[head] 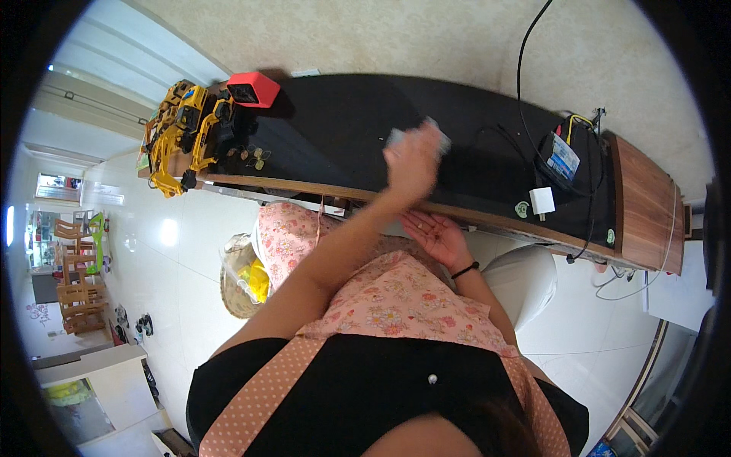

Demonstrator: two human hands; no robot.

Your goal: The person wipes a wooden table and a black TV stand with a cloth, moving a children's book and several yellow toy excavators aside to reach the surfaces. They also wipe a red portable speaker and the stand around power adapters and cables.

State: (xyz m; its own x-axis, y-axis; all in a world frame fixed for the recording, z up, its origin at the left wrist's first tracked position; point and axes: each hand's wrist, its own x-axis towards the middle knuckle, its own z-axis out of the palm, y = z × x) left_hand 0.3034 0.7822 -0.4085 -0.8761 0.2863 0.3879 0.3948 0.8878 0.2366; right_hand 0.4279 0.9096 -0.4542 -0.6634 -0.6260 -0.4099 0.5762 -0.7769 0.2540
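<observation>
My left hand (416, 157) is pressed over a crumpled whitish cloth or tissue (437, 137) on the black top (342, 114) of a long wooden cabinet. Motion blurs the hand, and its fingers partly cover the cloth. A tiny pale speck lies on the black top, left of the cloth. My right hand (438, 237), with a dark band at its wrist, is palm up with fingers spread, just below the cabinet's front edge. A small pale bit shows near its fingers; I cannot tell what it is.
Yellow toy excavators (191, 125) and a red box-shaped object (255, 89) stand at the left end. Cables, a blue-and-white packet (562, 160) and a white power adapter (542, 201) lie at the right. Below are an open drawer (274, 200), a waste basket (231, 285) and a white rounded seat (525, 280).
</observation>
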